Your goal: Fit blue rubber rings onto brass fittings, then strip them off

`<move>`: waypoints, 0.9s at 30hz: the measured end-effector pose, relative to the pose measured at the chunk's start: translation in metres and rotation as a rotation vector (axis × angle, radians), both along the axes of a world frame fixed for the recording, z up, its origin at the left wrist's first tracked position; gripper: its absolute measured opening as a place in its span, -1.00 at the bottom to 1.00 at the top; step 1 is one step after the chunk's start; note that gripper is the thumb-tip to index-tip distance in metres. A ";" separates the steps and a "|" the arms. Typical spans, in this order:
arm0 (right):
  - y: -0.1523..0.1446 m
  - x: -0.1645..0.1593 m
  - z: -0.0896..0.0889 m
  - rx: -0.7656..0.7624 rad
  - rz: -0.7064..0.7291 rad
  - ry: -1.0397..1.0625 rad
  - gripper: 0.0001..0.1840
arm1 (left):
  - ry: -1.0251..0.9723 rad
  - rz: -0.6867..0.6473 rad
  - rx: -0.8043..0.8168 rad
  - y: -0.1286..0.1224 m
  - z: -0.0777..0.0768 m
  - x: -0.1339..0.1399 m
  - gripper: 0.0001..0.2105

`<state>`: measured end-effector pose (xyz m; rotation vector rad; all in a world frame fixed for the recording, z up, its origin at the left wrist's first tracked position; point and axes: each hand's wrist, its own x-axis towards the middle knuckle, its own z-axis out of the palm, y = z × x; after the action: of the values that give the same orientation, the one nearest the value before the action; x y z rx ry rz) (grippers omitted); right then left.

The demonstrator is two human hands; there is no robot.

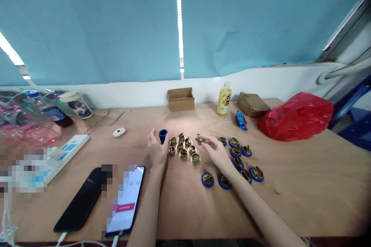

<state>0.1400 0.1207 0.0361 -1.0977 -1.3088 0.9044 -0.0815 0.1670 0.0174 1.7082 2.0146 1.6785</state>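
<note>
My left hand is closed around a dark blue, hollow, cup-like piece, its open end facing up. Between the fingertips of my right hand is a small brass-coloured round part, lifted slightly beside the pile. Between my hands lie several loose brass round parts, each with a raised piece across its face. To the right, around and under my right wrist, are several similar brass parts seated in blue rings; my forearm partly covers some of them.
A small open cardboard box and a yellow drink bottle stand at the back. A red plastic bag lies right, beside a blue wrapper. Left are two phones on cables, a power strip and plastic bottles.
</note>
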 end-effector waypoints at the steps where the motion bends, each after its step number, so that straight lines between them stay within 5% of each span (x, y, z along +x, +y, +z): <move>1: 0.000 -0.001 -0.001 0.015 -0.002 -0.004 -0.72 | -0.003 0.012 0.035 -0.003 0.003 0.003 -0.50; 5: -0.005 -0.003 0.001 0.133 -0.050 -0.154 -0.69 | -0.046 -0.084 0.104 -0.020 0.013 0.024 -0.70; 9: -0.016 -0.007 0.013 0.297 -0.098 -0.359 -0.63 | -0.223 -0.500 -0.094 -0.041 0.015 0.053 -0.77; 12: -0.023 -0.010 0.017 0.383 -0.001 -0.411 -0.57 | -0.464 -0.696 -0.205 -0.047 0.014 0.067 -0.71; 19: -0.025 -0.014 0.008 0.461 0.118 -0.553 -0.56 | -1.081 -0.854 -0.386 -0.038 0.010 0.067 -0.66; 27: -0.026 -0.014 0.010 0.465 0.105 -0.558 -0.68 | -1.130 -0.801 -0.385 -0.039 0.017 0.063 -0.64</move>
<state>0.1260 0.0943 0.0461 -0.9417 -1.9323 0.3300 -0.0186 0.1276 0.0340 0.8432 0.8603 1.3064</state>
